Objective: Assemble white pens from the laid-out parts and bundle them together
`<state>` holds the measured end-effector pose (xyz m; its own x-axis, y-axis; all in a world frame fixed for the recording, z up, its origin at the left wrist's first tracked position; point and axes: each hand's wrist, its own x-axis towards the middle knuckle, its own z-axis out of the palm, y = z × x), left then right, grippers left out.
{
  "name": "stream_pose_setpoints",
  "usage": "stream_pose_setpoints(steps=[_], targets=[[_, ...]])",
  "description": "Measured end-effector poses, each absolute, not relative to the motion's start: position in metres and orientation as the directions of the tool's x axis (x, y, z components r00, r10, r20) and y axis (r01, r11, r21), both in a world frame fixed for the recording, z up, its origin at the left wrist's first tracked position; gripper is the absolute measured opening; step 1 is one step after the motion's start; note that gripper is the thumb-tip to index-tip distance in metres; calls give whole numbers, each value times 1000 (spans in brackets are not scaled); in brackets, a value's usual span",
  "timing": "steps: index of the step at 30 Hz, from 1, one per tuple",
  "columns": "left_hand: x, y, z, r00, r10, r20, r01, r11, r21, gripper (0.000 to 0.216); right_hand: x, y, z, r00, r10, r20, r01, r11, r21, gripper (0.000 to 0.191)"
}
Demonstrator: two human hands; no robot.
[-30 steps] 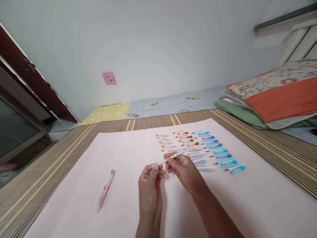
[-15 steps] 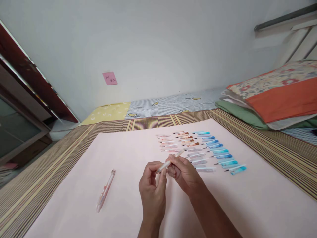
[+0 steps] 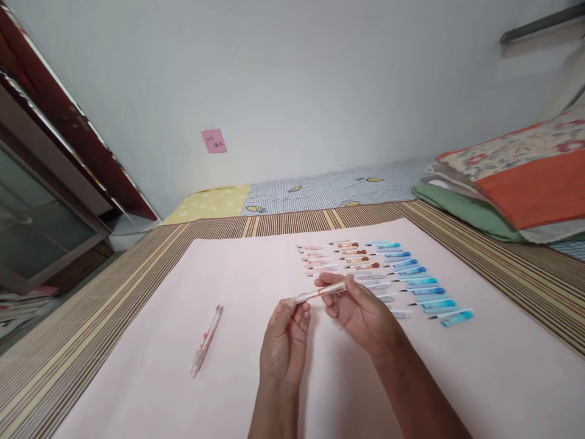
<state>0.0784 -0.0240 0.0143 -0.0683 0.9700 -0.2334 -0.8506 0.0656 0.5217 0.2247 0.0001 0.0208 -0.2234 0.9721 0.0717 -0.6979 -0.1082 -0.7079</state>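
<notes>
A slim whitish pen [image 3: 314, 294] with reddish markings is held slanting above the pink sheet, rising to the right. My left hand [image 3: 284, 329] pinches its lower left end between thumb and fingers. At the upper right end, my right hand [image 3: 372, 317] grips it with the thumb on top and the fingers behind. Another clear pen with a red pattern [image 3: 206, 341] lies on the sheet to the left of my hands. Beyond my right hand lie rows of pen parts: blue barrels [image 3: 442, 291] with thin refills, brown-ended ones [image 3: 359, 260] and pale pink ones [image 3: 315, 255]. My right hand covers some greyish ones.
The large pink sheet [image 3: 150, 347] lies on a striped mat [image 3: 137, 280]. Folded bedding with an orange cover [image 3: 534, 189] is piled at the right. A checked cloth [image 3: 315, 195] runs along the wall, which bears a pink note [image 3: 213, 141].
My hands have drawn slightly apart along the pen, and its reddish markings now show. My right hand has shifted toward the pen's upper end. The view has swung a little left.
</notes>
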Motion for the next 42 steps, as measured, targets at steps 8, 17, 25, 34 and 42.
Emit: stream_pose_setpoints(steps=[8,17,25,34,42], targets=[[76,-29,21,-100,987,-122,-813,-10,582,20,219,-3,20,-346,928,140,-784,-203,-586,34],[78,-28,24,-150,984,-97,-763,-53,644,22,216,-2,19,-363,919,152,-804,-226,-551,49],[80,-26,21,-204,969,-143,-744,-58,666,28,217,5,11,-352,933,79,-756,-233,-612,57],[69,-22,10,-307,948,-79,-562,-114,819,31,221,1,14,-236,972,-18,-331,-98,-938,45],[65,-23,10,-364,931,23,-437,-193,878,30,221,-3,15,-428,903,44,-170,-33,-985,45]])
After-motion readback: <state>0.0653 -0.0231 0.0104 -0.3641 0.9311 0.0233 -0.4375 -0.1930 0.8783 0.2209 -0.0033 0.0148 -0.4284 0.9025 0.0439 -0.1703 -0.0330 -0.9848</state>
